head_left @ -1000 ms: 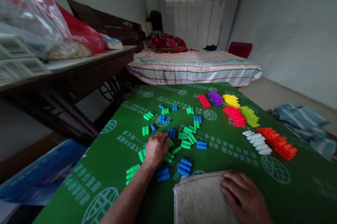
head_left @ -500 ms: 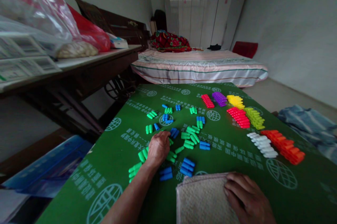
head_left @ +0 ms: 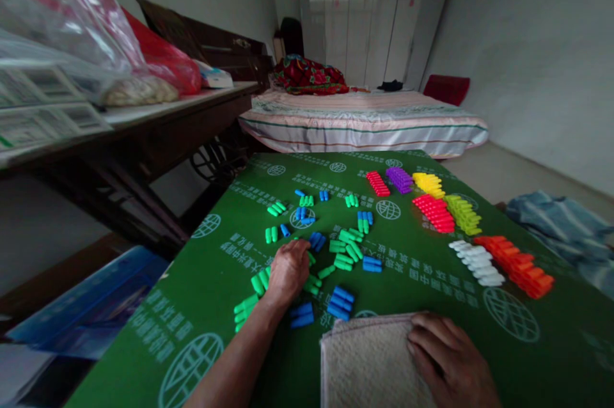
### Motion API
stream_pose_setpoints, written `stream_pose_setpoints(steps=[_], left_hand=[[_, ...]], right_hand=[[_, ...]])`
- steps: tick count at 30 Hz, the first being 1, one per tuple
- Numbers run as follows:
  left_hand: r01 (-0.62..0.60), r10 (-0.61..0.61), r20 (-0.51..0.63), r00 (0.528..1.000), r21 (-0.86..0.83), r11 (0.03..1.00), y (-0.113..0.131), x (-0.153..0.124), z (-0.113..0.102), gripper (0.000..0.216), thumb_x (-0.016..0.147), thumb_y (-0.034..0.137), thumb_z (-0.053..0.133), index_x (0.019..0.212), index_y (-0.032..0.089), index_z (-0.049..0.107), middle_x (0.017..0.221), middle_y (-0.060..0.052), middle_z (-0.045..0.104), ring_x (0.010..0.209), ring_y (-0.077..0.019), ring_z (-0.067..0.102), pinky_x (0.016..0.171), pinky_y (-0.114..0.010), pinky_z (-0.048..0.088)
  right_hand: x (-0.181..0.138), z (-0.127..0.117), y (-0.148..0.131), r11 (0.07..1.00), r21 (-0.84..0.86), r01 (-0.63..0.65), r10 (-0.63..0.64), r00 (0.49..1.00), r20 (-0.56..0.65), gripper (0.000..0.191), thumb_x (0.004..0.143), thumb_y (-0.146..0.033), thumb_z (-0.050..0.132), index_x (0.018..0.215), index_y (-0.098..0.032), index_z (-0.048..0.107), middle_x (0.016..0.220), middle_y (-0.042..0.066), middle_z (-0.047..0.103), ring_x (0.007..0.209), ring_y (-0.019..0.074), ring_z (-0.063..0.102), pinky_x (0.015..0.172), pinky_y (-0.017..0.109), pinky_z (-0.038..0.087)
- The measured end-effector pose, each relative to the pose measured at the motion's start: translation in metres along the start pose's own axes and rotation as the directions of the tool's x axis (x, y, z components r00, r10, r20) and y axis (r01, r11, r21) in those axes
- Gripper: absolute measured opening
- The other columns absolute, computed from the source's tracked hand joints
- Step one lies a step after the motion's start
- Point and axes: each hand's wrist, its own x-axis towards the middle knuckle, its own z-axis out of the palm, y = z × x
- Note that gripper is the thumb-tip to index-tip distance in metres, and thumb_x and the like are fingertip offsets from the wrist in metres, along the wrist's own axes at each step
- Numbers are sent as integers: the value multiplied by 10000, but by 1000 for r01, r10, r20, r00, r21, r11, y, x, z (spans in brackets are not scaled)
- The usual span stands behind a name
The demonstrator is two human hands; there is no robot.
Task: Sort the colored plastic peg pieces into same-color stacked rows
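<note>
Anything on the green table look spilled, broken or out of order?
Nothing looks spilled or broken. What stands out is the scatter around the left hand: green pieces and blue pieces lie mingled at differing angles, whereas the white pieces and orange pieces sit in single-colour rows. What the hand covers is hidden.

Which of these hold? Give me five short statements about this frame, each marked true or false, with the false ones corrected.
1. The right hand touches the beige cloth. True.
2. The white pieces lie beside the orange pieces. True.
3. The left hand is over the white pieces. False: it is among the green pieces and blue pieces.
4. The purple pieces lie between a red group and the yellow pieces. True.
5. The red floral bundle lies on the floor. False: it is on the bed.
</note>
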Motion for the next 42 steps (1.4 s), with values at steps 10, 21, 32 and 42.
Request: stream_pose_setpoints(steps=[10,21,32,42], left_hand=[[-29,29,19,999,0,1000,0,-2,-1,259,859,200,373,899,185,628,861,-64,672,839,-179,637,802,-320,517],[-72,73,21,997,-37,997,0,2,-5,271,877,305,363,876,200,613,869,-66,675,819,-186,628,795,-335,514],[-73,74,16,997,-43,996,1,6,-9,327,877,384,359,852,195,626,933,-82,700,864,-197,657,799,-323,526],[-104,102,-68,992,-32,994,1,17,-44,328,865,454,401,893,223,633,977,-51,705,912,-188,662,837,-299,528]], right_hand=[[-4,2,1,1000,7,-29,29,1000,6,205,915,-300,478,870,-257,673,957,19,699,870,163,639,795,289,483],[3,0,-8,993,21,-113,112,993,32,200,916,-234,461,870,-247,655,959,28,682,887,169,617,812,305,480],[6,0,-10,988,68,-139,136,989,55,181,909,-211,467,848,-235,636,956,25,669,873,165,597,800,308,467],[9,2,-10,985,119,-128,131,991,-14,197,906,-222,455,834,-237,638,897,23,674,809,155,609,735,282,476]])
